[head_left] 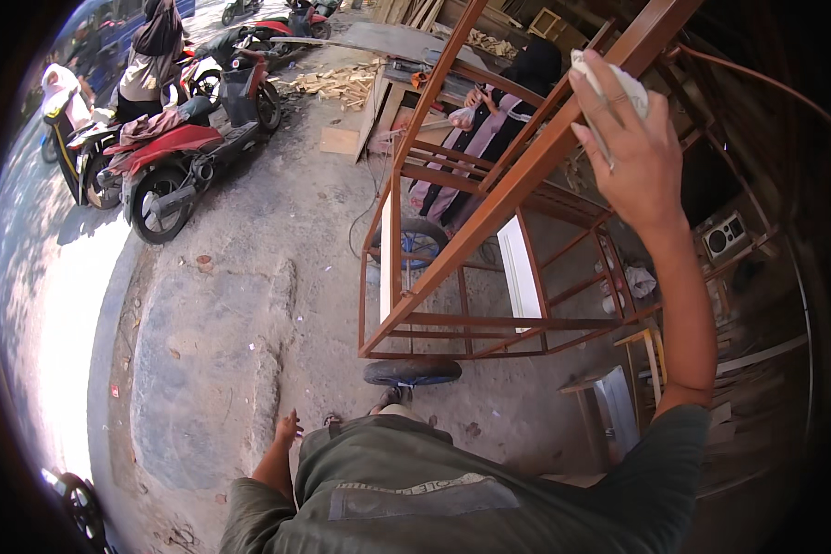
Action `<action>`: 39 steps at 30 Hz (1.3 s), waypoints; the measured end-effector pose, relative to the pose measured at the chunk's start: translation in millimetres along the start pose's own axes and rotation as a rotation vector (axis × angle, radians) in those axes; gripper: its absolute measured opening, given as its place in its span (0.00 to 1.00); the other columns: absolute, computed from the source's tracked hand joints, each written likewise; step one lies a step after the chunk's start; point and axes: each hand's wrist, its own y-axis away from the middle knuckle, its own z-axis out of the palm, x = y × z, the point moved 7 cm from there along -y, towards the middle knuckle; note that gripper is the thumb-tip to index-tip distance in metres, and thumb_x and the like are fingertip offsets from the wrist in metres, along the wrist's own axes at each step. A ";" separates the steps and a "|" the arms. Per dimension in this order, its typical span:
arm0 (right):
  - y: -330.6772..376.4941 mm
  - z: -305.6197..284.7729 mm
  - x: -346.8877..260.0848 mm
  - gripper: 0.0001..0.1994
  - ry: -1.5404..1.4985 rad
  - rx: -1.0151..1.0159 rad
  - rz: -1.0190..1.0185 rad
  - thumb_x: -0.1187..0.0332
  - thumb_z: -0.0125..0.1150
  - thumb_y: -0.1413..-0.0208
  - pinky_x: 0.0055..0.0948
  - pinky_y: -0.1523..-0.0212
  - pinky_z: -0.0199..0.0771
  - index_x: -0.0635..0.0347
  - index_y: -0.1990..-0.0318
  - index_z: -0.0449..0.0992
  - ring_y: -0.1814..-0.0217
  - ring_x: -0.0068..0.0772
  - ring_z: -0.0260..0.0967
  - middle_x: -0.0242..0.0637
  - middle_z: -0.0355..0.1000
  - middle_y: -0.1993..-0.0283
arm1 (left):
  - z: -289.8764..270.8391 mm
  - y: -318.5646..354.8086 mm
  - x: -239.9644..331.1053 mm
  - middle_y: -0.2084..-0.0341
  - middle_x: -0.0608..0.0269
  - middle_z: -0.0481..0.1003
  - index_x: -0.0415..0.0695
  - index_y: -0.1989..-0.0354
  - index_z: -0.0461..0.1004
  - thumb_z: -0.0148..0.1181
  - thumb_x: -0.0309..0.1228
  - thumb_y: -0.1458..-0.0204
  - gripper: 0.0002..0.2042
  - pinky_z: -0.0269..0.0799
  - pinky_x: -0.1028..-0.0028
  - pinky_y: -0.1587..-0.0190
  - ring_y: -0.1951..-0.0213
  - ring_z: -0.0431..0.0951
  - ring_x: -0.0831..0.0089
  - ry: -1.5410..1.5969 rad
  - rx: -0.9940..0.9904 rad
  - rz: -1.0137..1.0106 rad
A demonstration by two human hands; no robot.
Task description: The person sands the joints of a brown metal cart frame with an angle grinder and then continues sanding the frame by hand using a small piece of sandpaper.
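Observation:
My right hand (630,152) is raised at the upper right and closed on a folded white sheet (633,90). Whether it is cloth or sandpaper I cannot tell. It presses against the upper brown beam (517,180) of a cart frame, with the fingers lying along the beam's side. The frame has slim brown bars, two white panels (523,272) and wheels with blue hubs, one wheel (413,372) being close to my feet. Low at my left side hangs my left hand (289,427), fingers loosely apart, holding nothing and away from the frame.
Behind the frame stands a person (462,157) in dark clothing with a plastic bag. A red motorbike (171,152) is parked at the left, among others. Wood scraps (342,85) lie at the back. On the right are a radio (725,235) and a small wooden stand (609,406).

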 end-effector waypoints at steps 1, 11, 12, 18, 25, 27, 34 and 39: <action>6.1 5.0 -13.7 0.27 -0.008 -0.047 0.013 0.62 0.66 0.45 0.38 0.55 0.70 0.42 0.35 0.73 0.53 0.42 0.64 0.16 0.61 0.26 | -4.7 8.0 -18.0 0.67 0.46 0.82 0.34 0.48 0.76 0.45 0.63 0.38 0.37 0.71 0.64 0.74 0.74 0.81 0.62 -0.025 0.022 -0.038; 163.0 84.6 -195.8 0.28 -0.453 -0.366 -0.051 0.66 0.55 0.39 0.76 0.31 0.46 0.54 0.30 0.66 0.24 0.68 0.49 0.40 0.49 0.20 | 44.4 -26.0 36.2 0.80 0.49 0.79 0.36 0.76 0.81 0.59 0.46 0.43 0.22 0.76 0.61 0.65 0.73 0.82 0.66 -0.224 -0.009 0.262; 129.6 50.9 -156.8 0.29 -0.375 -0.196 0.038 0.67 0.55 0.39 0.76 0.29 0.36 0.55 0.28 0.63 0.21 0.66 0.42 0.45 0.48 0.20 | 45.8 -23.4 79.7 0.83 0.50 0.77 0.37 0.77 0.79 0.60 0.46 0.43 0.22 0.74 0.61 0.68 0.76 0.80 0.67 -0.230 0.056 0.317; 24.6 -5.0 15.1 0.35 -0.218 0.572 0.353 0.60 0.46 0.29 0.61 0.22 0.28 0.61 0.22 0.41 0.16 0.59 0.26 0.55 0.33 0.18 | 119.3 123.1 467.3 0.57 0.56 0.80 0.34 0.53 0.77 0.63 0.42 0.38 0.19 0.72 0.67 0.46 0.50 0.78 0.70 -0.054 -0.116 1.031; 71.0 114.2 -120.2 0.40 -0.285 0.306 0.455 0.47 0.45 0.32 0.76 0.27 0.26 0.65 0.23 0.42 0.19 0.73 0.25 0.57 0.34 0.19 | 157.2 229.5 625.8 0.35 0.51 0.68 0.37 0.32 0.64 0.30 0.59 0.30 0.37 0.59 0.61 0.32 0.33 0.64 0.59 0.318 -0.559 1.171; 133.0 152.9 -176.4 0.40 -0.221 0.227 0.398 0.47 0.46 0.32 0.81 0.29 0.26 0.66 0.24 0.43 0.19 0.73 0.24 0.55 0.34 0.19 | 169.2 263.8 647.5 0.35 0.53 0.67 0.37 0.32 0.64 0.29 0.56 0.29 0.35 0.55 0.63 0.30 0.33 0.64 0.63 0.362 -0.659 1.232; 151.2 167.8 -187.0 0.38 -0.207 0.233 0.346 0.48 0.39 0.29 0.82 0.29 0.24 0.62 0.22 0.36 0.18 0.72 0.22 0.54 0.29 0.18 | 164.9 267.2 676.2 0.38 0.53 0.72 0.38 0.33 0.66 0.29 0.62 0.32 0.39 0.61 0.62 0.33 0.35 0.69 0.63 0.362 -0.732 1.247; 23.7 66.1 -51.2 0.37 0.044 0.420 0.453 0.45 0.34 0.29 0.69 0.25 0.26 0.59 0.22 0.41 0.17 0.63 0.28 0.48 0.34 0.17 | 211.3 257.4 605.6 0.50 0.56 0.75 0.39 0.36 0.69 0.34 0.66 0.34 0.40 0.67 0.66 0.43 0.49 0.73 0.70 0.216 -0.775 0.971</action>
